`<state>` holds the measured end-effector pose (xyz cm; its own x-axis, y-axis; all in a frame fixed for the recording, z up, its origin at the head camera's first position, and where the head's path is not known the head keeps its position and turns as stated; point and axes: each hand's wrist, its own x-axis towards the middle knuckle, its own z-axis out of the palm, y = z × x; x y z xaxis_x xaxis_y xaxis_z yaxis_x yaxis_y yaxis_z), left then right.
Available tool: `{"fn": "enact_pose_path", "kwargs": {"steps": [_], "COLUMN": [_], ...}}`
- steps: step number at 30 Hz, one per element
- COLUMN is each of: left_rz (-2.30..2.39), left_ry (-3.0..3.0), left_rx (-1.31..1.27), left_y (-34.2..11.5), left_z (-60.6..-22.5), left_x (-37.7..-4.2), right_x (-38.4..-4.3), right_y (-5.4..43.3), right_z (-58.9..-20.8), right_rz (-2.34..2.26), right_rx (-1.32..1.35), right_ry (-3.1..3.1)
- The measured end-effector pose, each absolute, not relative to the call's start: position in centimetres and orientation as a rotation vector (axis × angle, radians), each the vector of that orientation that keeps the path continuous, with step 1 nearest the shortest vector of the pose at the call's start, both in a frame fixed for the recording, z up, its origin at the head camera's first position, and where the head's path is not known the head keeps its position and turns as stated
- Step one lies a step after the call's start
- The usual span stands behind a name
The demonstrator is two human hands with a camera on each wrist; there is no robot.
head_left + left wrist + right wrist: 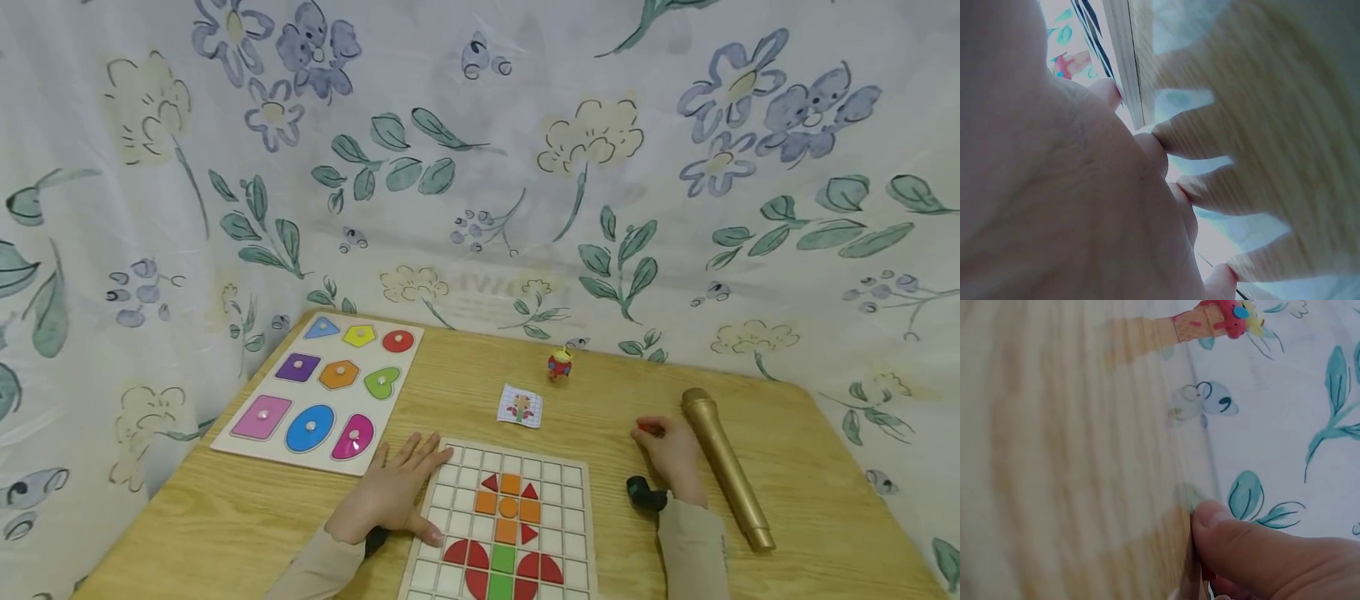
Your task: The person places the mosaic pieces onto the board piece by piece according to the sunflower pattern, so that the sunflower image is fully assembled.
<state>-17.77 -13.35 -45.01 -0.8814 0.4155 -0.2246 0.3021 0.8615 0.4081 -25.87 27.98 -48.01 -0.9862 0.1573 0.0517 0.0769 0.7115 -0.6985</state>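
Note:
My left hand [393,492] is spread flat, its fingertips and thumb at the left edge of a wooden grid board [567,497]. On that board lie orange squares, an orange circle [508,507], small red triangles, red quarter-circle pieces [551,568] and green squares [502,558], forming a flower. My right hand [672,450], over the table right of the board, pinches a small red piece [651,428] between thumb and fingers. Only a sliver of this red piece [1207,574] shows beside the thumb in the right wrist view, so its shape is hidden.
Behind the board lie a pattern card [520,406] and a small toy figure [559,364]. A knobbed shape puzzle [255,454] occupies the back left. A gold microphone [726,467] lies right of my right hand. Flowered cloth [480,208] hangs behind the table.

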Motion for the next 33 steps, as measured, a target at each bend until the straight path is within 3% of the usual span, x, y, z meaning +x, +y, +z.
{"fn": "enact_pose_path", "kwargs": {"steps": [33], "left_rz": [0.551], "left_ry": [2.712], "left_rx": [0.551], "left_y": [-13.1], "left_z": [-44.7], "left_x": [-17.8], "right_x": [-23.2], "right_y": [25.6], "right_z": [-46.2], "right_rz": [1.229], "right_rx": [-0.299], "right_ry": [-2.85]}}
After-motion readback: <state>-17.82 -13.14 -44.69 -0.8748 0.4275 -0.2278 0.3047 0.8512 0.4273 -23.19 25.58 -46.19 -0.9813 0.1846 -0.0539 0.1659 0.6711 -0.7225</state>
